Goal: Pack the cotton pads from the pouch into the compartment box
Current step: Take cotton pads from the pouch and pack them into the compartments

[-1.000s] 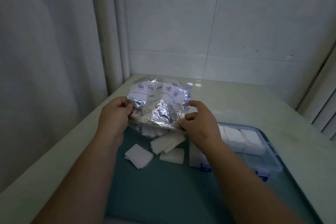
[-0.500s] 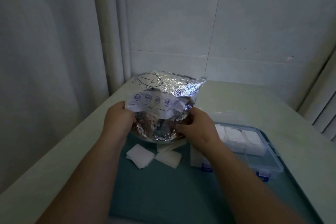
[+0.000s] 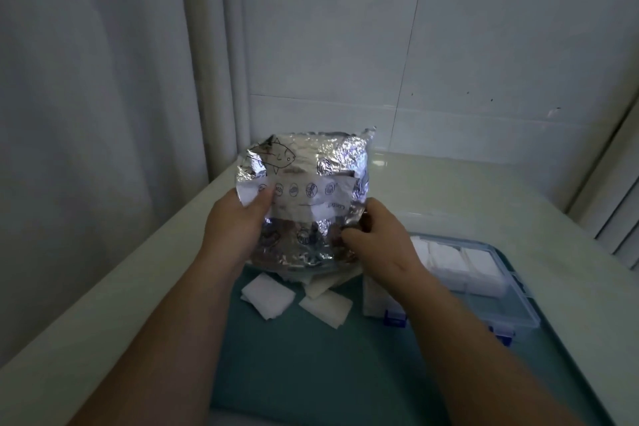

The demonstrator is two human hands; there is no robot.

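Observation:
A crinkled silver foil pouch (image 3: 304,183) with a fish drawing and a white label is held upright above the mat. My left hand (image 3: 233,221) grips its left edge, thumb over the label. My right hand (image 3: 375,235) pinches its lower right edge. Several white square cotton pads (image 3: 268,296) lie loose on the mat right below the pouch. The clear compartment box (image 3: 501,301) with blue latches stands open at the right, with white pads filling its far compartments; my right forearm hides its left part.
A teal mat (image 3: 311,367) covers the near part of the pale countertop (image 3: 466,204). A curtain hangs at the left and a tiled wall stands behind. The counter's left edge runs close to my left arm.
Both hands lifted the pouch and turned it upright, so the fish drawing now faces me. More pads lie uncovered on the mat beneath it.

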